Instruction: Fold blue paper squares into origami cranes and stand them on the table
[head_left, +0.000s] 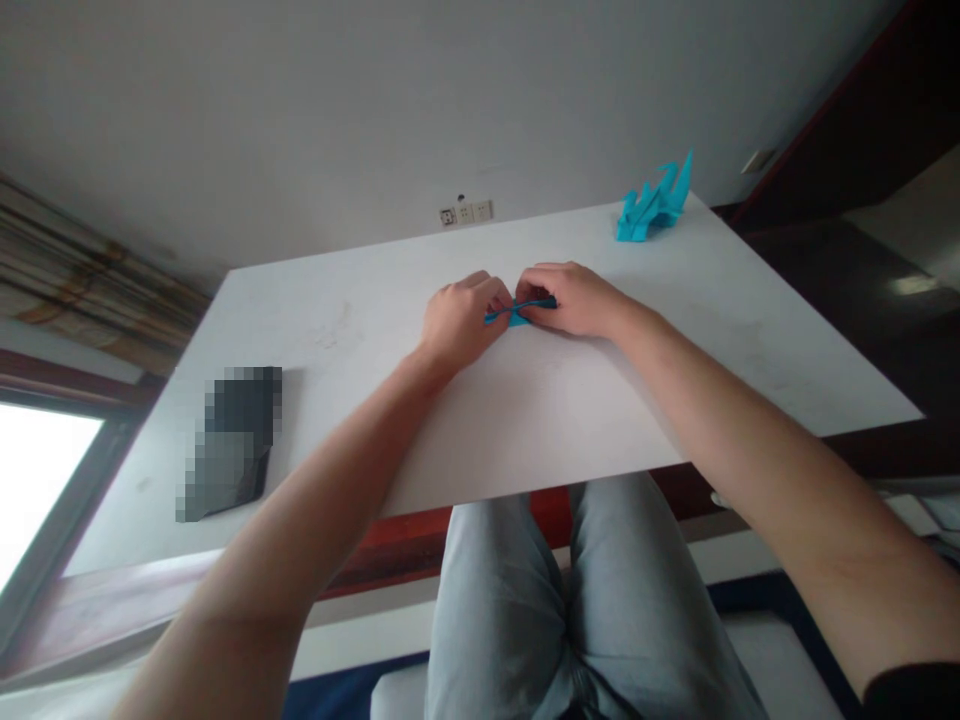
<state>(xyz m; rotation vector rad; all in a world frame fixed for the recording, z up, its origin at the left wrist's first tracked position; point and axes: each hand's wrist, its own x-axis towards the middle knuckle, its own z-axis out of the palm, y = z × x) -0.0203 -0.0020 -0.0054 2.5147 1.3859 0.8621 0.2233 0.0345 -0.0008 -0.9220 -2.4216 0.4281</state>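
Bare forearms (pixel 349 460) foremost; left fingers (pixel 492 290), right fingers (pixel 534 276) pinching small folded paper (pixel 517 319), bright blue, wavy-edged.

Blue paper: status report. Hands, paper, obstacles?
Left hand, right hand: both pinching blue paper. Paper folded, partly hidden. Blue origami stands apart, not in the way.

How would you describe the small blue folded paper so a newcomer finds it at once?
On the white table, look near the middle, where the left hand and right hand almost meet. Both hold the small blue folded paper, partly hiding it. Unlike the bird-shaped blue paper standing near the far right corner, it is in the hands.
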